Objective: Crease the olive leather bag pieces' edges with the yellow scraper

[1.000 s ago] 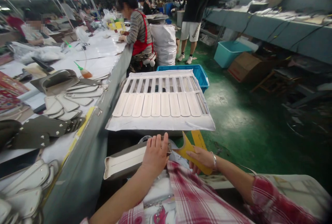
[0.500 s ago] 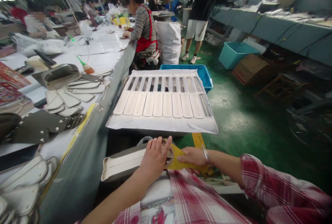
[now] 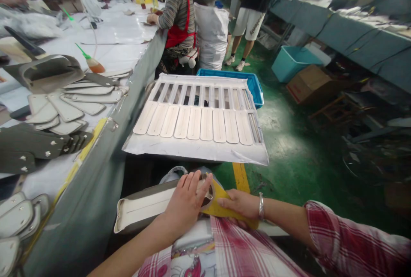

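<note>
Across my lap lies a dark grey, box-shaped leather-like piece with a cream panel [image 3: 144, 207] on its upper face. My left hand [image 3: 184, 206] is closed over its right end, fingers together and thumb near the rim. My right hand [image 3: 242, 206] grips a flat yellow piece [image 3: 221, 204], thumb on top. The yellow piece's rounded end curves around the grey piece's right end, close to my left fingertips. In front of my hands is a white board [image 3: 192, 146] with a row of cream panels [image 3: 193, 123] below a row of slots.
On the left, a long table [image 3: 118, 54] holds stacked cream flaps [image 3: 64, 108], dark grey pieces [image 3: 35, 144] and a glue bottle [image 3: 94, 65]. A co-worker in a red apron [image 3: 180, 35] sits beyond the board, near a white sack [image 3: 212, 37]. Blue [image 3: 259, 93] and turquoise [image 3: 289, 65] bins stand on the floor.
The view has tilted down and shifted a little. Both hands keep their holds; the grey piece's left end appears slightly lower and farther left.
</note>
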A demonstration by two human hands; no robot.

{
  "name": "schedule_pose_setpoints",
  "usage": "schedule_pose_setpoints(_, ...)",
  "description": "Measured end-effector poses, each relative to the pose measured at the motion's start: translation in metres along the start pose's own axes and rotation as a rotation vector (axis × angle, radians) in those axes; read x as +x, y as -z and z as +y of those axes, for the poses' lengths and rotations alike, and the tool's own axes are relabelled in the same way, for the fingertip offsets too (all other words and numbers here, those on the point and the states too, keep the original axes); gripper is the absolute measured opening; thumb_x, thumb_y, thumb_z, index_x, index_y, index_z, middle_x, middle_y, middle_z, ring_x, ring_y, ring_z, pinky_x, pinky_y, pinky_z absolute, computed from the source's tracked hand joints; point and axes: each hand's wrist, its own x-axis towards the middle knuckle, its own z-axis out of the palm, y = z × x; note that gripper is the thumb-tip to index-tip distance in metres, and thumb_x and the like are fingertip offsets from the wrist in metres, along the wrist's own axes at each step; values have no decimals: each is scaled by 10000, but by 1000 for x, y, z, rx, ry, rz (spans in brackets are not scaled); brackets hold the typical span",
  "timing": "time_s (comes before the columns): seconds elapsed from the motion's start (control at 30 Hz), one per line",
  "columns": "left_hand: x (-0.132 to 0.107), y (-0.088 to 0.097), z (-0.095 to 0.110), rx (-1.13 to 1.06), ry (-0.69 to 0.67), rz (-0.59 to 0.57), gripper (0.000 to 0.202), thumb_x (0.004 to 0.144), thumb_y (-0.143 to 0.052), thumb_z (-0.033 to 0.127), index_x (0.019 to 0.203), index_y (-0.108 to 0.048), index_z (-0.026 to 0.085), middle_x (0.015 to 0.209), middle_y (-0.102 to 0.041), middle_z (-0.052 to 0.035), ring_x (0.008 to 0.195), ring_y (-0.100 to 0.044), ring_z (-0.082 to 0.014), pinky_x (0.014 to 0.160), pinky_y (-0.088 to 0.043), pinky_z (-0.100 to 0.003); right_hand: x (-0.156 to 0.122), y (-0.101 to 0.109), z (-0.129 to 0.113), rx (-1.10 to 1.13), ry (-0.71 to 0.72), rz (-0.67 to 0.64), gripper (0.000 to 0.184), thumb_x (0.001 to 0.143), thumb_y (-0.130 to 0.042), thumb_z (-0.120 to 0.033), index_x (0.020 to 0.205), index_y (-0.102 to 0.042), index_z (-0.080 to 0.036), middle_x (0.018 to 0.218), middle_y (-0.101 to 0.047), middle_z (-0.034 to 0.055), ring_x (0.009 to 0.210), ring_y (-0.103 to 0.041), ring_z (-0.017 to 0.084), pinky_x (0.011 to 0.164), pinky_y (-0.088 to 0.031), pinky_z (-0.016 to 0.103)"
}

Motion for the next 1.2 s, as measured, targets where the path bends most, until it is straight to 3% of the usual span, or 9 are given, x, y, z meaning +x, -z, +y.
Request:
schedule_pose_setpoints(0.1, 0, 0, -4, -62, -6, -16, 958, 700, -509, 637, 1411, -86, 152, 1387, -310, -200, 1257, -295, -329, 1017, -200, -464, 2, -3, 2, 39, -31, 37, 494, 809, -389, -611, 672, -517, -154, 479, -504, -12, 306, -394, 74, 351, -386, 215)
schedule_pose_setpoints(0.2, 1, -2, -5, -84, -3, -7, 1013, 668, -404, 748, 1407, -112, 120, 1382, -317, -211, 1259, -289, -331, 1024, -181, -461, 7, -3, 7, 55, -60, 35, 494, 803, -401, -609, 693, -545, -149, 469, -511, -7, 304, -386, 69, 321, -329, 190)
schedule_pose_setpoints(0.4, 5, -7, -8, -89, 13, -11, 929, 718, -271, 743, 1408, -120, 139, 1373, -332, -213, 1244, -316, -340, 1016, -175, -472, 16, -2, 18, 52, -11, 93, 450, 808, -421, -580, 771, -577, -159, 569, -566, 12, 461, -495, 111, 437, -390, 216)
schedule_pose_setpoints(0.53, 6, -8, -11, -97, -13, -6, 912, 733, -256, 731, 1412, -81, 148, 1368, -333, -224, 1245, -315, -348, 1004, -187, -476, 15, 1, 9, -57, 16, 115, 480, 803, -425, -589, 814, -590, -139, 659, -583, 24, 525, -485, 113, 474, -371, 219)
schedule_pose_setpoints(0.7, 8, -9, -14, -82, -38, 12, 879, 758, -253, 707, 1413, -81, 146, 1340, -368, -245, 1217, -359, -350, 981, -222, -478, 13, 7, -10, -57, 97, 52, 508, 802, -416, -595, 882, -580, -121, 774, -596, 40, 620, -492, 125, 546, -386, 225)
schedule_pose_setpoints(0.83, 11, -10, -15, -63, -49, 18, 854, 772, -274, 688, 1414, -88, 157, 1318, -397, -249, 1200, -382, -354, 971, -238, -479, 16, 14, -18, -66, 86, -12, 518, 798, -402, -611, 823, -579, -125, 709, -574, 30, 571, -470, 113, 533, -382, 223)
schedule_pose_setpoints(1.07, 13, -12, -13, -65, -29, -3, 808, 796, -294, 653, 1415, -61, 189, 1315, -400, -240, 1179, -403, -358, 959, -238, -493, 24, 30, -13, -57, 30, -140, 536, 794, -429, -605, 866, -596, -102, 738, -578, 38, 589, -472, 106, 547, -383, 213)
schedule_pose_setpoints(1.2, 13, -12, -12, -69, -35, 14, 824, 779, -288, 676, 1414, -85, 193, 1308, -408, -238, 1185, -400, -355, 965, -233, -485, 23, 23, -5, -71, 113, -70, 510, 819, -410, -574, 852, -604, -104, 758, -599, 45, 611, -496, 113, 580, -403, 221)
